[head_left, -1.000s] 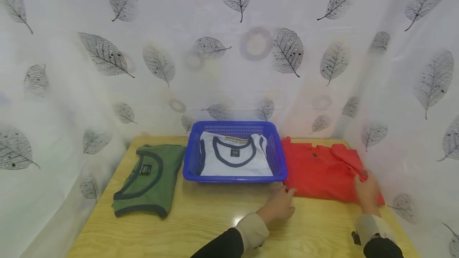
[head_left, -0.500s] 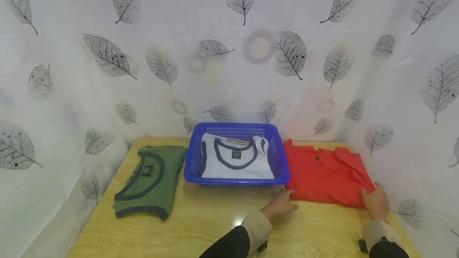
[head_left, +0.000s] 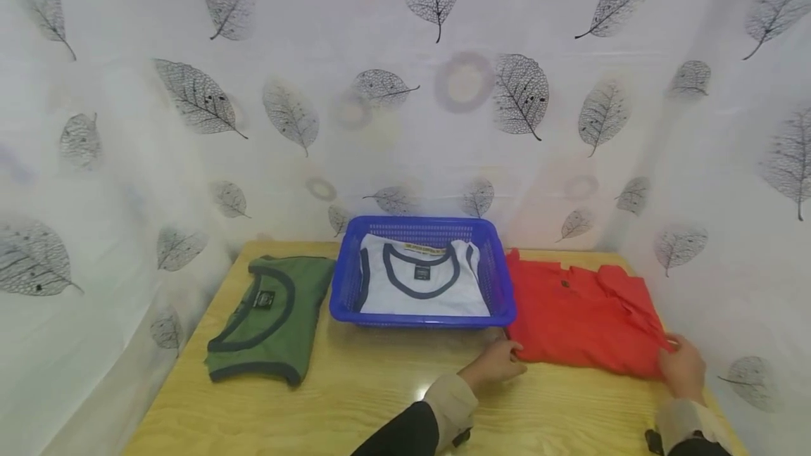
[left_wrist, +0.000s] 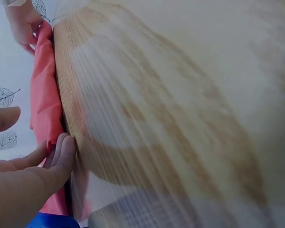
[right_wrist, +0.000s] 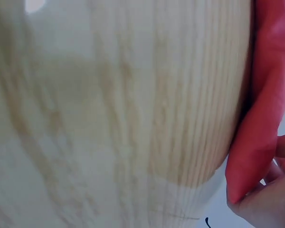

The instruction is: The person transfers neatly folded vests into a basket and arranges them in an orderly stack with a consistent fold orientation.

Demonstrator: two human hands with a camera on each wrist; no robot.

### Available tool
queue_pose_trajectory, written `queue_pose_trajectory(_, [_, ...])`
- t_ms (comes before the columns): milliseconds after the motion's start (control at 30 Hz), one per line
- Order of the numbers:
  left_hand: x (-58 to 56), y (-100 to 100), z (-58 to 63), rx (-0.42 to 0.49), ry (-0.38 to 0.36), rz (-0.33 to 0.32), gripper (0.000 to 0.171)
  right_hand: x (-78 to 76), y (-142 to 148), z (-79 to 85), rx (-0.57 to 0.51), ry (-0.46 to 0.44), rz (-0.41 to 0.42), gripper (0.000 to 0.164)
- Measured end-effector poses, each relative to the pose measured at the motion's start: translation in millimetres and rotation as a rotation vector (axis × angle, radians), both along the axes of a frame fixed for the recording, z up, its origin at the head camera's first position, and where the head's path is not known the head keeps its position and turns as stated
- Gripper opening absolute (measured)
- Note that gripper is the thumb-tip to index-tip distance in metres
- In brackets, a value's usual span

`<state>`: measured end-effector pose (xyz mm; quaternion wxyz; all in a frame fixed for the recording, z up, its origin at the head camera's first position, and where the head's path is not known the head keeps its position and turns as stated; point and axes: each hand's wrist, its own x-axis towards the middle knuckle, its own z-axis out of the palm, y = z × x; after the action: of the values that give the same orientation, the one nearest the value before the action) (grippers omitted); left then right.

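A red folded shirt [head_left: 583, 319] with a small dark neck label lies on the right of the wooden table. At its near left corner my left hand [head_left: 497, 363] pinches the hem; the left wrist view shows fingers [left_wrist: 61, 154] on both sides of the red cloth. My right hand [head_left: 684, 368] grips the near right corner, and the right wrist view shows the thumb and fingers around the cloth edge [right_wrist: 254, 166]. A blue basket [head_left: 423, 321] touches or nearly touches the shirt's left side. In it lies a folded white shirt [head_left: 421, 287] with dark trim.
On the left of the table [head_left: 355, 400] lies a folded green shirt [head_left: 269, 319] with dark trim. A white curtain [head_left: 393, 146] printed with leaves hangs behind the table and along both sides.
My right hand has moved right and toward me from the red shirt's sleeve to its near right corner. The shirt's near right edge has shifted outward and nearer. My left hand stays at its corner.
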<state>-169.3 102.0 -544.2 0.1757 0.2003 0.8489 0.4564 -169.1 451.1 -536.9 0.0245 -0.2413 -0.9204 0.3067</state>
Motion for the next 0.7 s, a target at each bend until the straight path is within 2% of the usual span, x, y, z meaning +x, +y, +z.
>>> queue_pose_trajectory(233, [16.8,-6,5.2,0.033,-0.093,-0.045,0.031,11.0,6,0.8,-0.088,-0.06,-0.043,0.045])
queue_pose_trajectory(367, [25.2,-5,2.1,0.013,-0.097,-0.058,0.032,18.6,8,5.5,-0.124,-0.081,-0.033,0.046])
queue_pose_trajectory(567, [35.7,-7,-2.2,0.007,-0.077,-0.08,0.031,20.8,15,7.4,-0.151,-0.099,-0.006,0.048])
queue_pose_trajectory(700, [41.0,-11,1.3,0.001,-0.034,-0.107,0.023,21.1,25,9.9,-0.185,-0.129,0.07,0.051])
